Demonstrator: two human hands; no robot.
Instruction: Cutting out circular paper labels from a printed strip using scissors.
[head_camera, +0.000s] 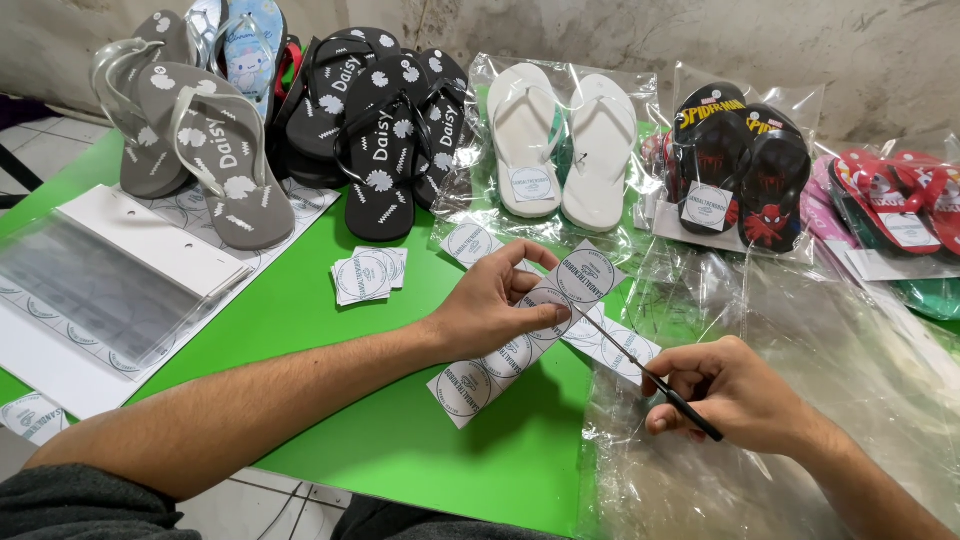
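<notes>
Left hand pinches the label strip in its grip; right hand (fingers curled) grips scissors cutting it.

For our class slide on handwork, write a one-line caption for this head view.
Left hand holds a strip of round labels while right hand cuts it with scissors on a green table.

I see my left hand reaching in from the lower left on a bare, outstretched forearm, palm down, its fingers curled and pinched together with the thumb. My right hand comes in from the lower right, knuckles up, wrist slightly bent, fingers folded tight in a closed grip. The two hands sit near each other, not touching.
</notes>
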